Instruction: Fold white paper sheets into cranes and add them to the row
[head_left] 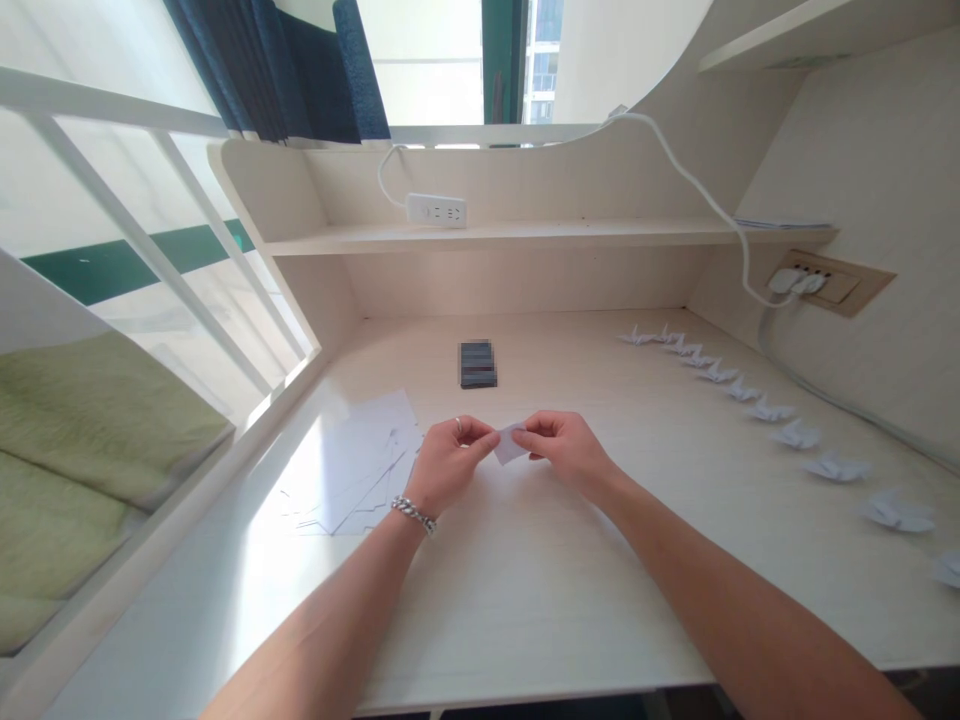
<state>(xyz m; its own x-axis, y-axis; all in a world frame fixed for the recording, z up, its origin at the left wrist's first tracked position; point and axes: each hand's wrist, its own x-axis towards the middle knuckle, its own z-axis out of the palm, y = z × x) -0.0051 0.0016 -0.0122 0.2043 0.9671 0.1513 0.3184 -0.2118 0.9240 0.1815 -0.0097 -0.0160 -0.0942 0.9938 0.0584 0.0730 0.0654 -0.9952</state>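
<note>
A small piece of white paper (509, 447) is held over the middle of the desk, one corner pointing down toward me. My left hand (454, 458) pinches its left edge between thumb and fingers; a ring and a chain bracelet are on that side. On the right edge, my right hand (564, 446) grips the paper with its thumb on top. How many folds the paper has, I cannot tell. Left of my hands lie loose white paper sheets (360, 450), partly in sunlight. Folded paper cranes (796, 434) stand in a curved row along the right side.
Beyond my hands lies a dark, blurred-out rectangular object (478, 364) on the desk (555, 600). A shelf (525, 238) runs along the back, bearing a white power strip (436, 211). A white cable (697, 185) drops to the wall socket (832, 283). White rails (127, 230) border the left.
</note>
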